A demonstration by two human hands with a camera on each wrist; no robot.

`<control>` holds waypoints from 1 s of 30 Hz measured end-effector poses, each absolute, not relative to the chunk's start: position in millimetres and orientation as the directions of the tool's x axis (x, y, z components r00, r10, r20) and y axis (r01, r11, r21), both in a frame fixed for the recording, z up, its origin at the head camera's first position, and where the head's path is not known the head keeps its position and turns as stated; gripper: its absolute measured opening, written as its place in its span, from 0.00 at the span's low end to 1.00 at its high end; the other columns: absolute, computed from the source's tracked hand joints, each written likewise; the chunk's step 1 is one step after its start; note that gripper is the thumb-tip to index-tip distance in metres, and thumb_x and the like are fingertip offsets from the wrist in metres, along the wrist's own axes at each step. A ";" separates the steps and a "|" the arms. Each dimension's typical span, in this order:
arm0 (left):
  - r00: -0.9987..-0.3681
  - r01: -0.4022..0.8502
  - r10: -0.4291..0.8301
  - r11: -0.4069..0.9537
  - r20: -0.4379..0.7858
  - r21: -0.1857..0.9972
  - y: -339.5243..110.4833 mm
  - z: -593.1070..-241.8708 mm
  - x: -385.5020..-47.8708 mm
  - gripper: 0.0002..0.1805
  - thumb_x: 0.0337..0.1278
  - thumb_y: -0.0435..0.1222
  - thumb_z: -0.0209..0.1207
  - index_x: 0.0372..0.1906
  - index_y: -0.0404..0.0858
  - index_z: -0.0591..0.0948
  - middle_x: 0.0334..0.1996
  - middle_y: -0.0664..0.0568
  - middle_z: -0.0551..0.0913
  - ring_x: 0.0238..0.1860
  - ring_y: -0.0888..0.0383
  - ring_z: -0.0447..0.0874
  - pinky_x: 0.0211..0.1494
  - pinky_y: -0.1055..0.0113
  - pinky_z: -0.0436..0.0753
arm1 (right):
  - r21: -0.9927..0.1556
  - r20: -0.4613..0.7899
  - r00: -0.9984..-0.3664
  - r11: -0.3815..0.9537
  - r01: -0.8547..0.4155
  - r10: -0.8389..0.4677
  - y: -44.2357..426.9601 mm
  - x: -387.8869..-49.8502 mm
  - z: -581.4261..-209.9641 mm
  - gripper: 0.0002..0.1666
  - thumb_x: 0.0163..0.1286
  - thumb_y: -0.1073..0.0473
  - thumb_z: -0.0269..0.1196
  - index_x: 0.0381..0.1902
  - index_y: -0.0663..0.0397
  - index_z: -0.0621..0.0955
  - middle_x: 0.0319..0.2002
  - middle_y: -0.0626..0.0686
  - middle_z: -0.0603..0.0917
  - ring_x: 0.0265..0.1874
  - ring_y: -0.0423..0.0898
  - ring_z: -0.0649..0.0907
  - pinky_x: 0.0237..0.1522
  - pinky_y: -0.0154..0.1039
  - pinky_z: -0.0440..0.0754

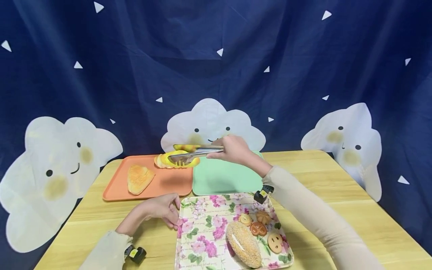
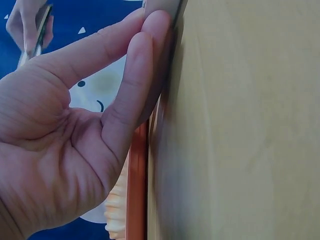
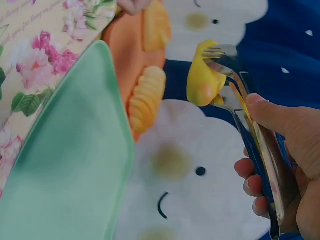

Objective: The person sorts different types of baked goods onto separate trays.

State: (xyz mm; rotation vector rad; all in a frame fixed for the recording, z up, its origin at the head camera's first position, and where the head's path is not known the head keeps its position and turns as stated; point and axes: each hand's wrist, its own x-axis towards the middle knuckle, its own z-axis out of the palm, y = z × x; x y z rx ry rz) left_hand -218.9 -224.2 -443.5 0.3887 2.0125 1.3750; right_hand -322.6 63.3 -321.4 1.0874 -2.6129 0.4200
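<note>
My right hand [image 1: 233, 149] grips metal tongs [image 3: 272, 185] above the place where two trays meet. Between the tong tips is a smooth yellow bread piece [image 3: 204, 82], held off the trays. A ridged bread roll [image 3: 147, 97] lies on the orange tray [image 1: 114, 187] below, partly hidden by the tongs in the head view. To its left rests a shell-like golden bread [image 1: 139, 179]. My left hand [image 1: 163, 210] pinches the left edge of a floral tray [image 1: 202, 228]; in the left wrist view its fingertips [image 2: 140, 55] meet at that edge.
On the floral tray lie a long seeded loaf [image 1: 243, 244] and several cookies [image 1: 258, 228]. A mint green tray [image 1: 226, 178] stands behind it, beside the orange one. Under them is a wooden table [image 1: 314, 180], backed by a dark blue curtain [image 1: 189, 75] with cloud shapes.
</note>
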 end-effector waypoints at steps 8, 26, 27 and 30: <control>-0.759 -0.130 0.548 0.401 -0.351 0.907 -219.7 -442.3 -218.0 0.26 0.50 0.24 0.70 0.46 0.28 0.65 0.31 0.39 0.88 0.30 0.52 0.90 0.39 0.59 0.93 | 0.011 0.334 -0.627 0.668 -0.745 -0.704 21.6 -330.8 -338.1 0.22 0.62 0.35 0.71 0.34 0.47 0.89 0.23 0.47 0.86 0.16 0.39 0.70 0.12 0.30 0.56; -0.757 -0.150 0.541 0.403 -0.367 0.903 -221.8 -441.9 -218.4 0.25 0.51 0.24 0.70 0.45 0.29 0.64 0.29 0.41 0.88 0.29 0.53 0.90 0.37 0.61 0.93 | 0.050 0.238 -0.726 0.754 -0.655 -0.646 -32.0 -334.9 -361.2 0.31 0.60 0.33 0.72 0.15 0.42 0.70 0.13 0.42 0.63 0.16 0.39 0.62 0.15 0.32 0.50; -0.757 -0.151 0.540 0.402 -0.367 0.903 -221.8 -441.9 -218.5 0.25 0.51 0.24 0.70 0.45 0.29 0.64 0.29 0.41 0.88 0.29 0.53 0.90 0.37 0.61 0.93 | 0.041 0.237 -0.730 0.758 -0.651 -0.641 -33.7 -334.9 -361.8 0.32 0.60 0.33 0.72 0.14 0.42 0.68 0.13 0.42 0.63 0.16 0.39 0.62 0.14 0.32 0.51; -0.759 -0.154 0.537 0.403 -0.369 0.902 -221.6 -442.1 -218.9 0.25 0.51 0.23 0.70 0.45 0.29 0.65 0.29 0.41 0.88 0.29 0.53 0.90 0.37 0.61 0.93 | 0.031 0.237 -0.735 0.761 -0.648 -0.635 -38.1 -335.2 -363.9 0.34 0.61 0.34 0.72 0.13 0.42 0.65 0.13 0.42 0.62 0.17 0.40 0.63 0.15 0.32 0.51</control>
